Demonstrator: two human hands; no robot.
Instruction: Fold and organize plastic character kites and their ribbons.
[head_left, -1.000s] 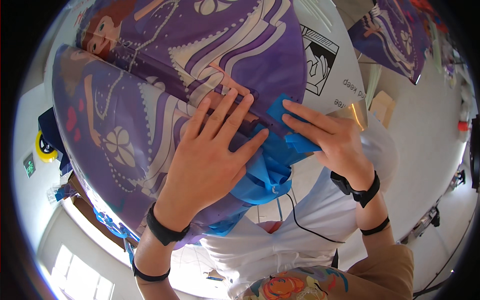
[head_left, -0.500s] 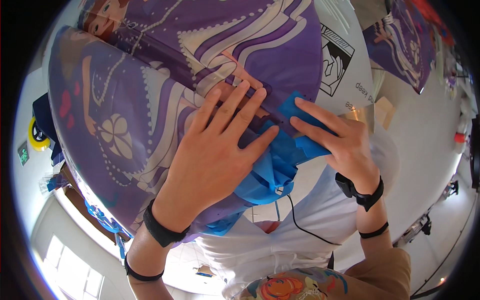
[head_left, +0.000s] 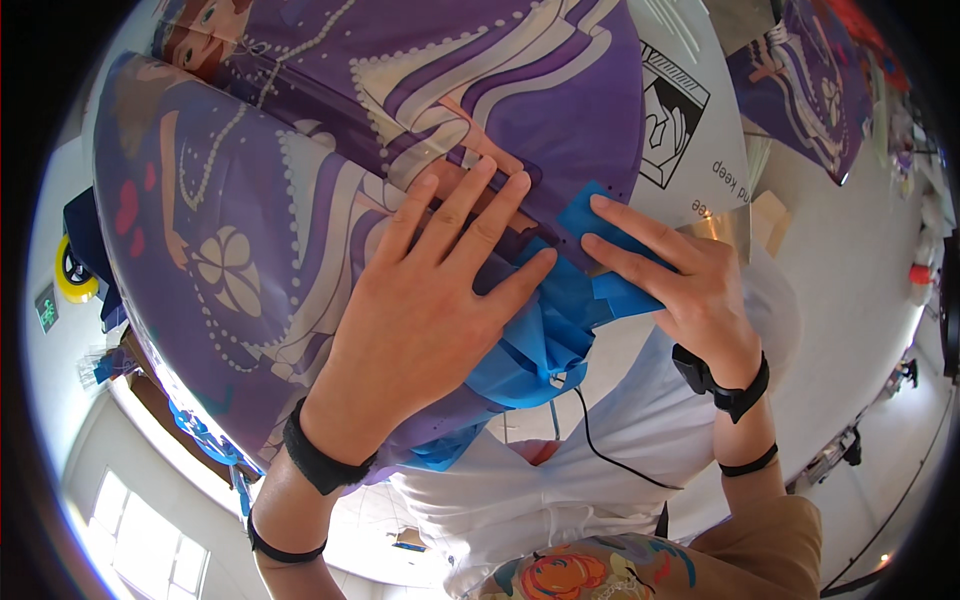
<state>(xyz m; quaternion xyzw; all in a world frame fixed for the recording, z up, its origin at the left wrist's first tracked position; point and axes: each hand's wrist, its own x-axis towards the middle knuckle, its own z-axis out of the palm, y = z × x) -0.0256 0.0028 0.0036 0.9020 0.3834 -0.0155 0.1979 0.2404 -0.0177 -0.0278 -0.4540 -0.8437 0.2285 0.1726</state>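
A large glossy purple plastic sheet [head_left: 590,120], printed with a cartoon figure in a long gown, spreads before me with a fold running across it. My left hand [head_left: 420,290] lies on this sheet, palm down, fingers spread and holding nothing. Gathered blue plastic film [head_left: 525,360] bunches at the sheet's near edge, beside my left thumb. On a flat blue flap [head_left: 590,212] at the right, my right hand [head_left: 695,285] rests with two fingers stretched out and apart. Its thumb and remaining fingers are mostly hidden beneath.
A white sheet [head_left: 690,205] with a black line drawing lies under the purple one at the right. Another purple printed piece [head_left: 810,90] sits at the far right. A thin black cord [head_left: 615,460] hangs near my body. Shelving [head_left: 155,400] stands at the left.
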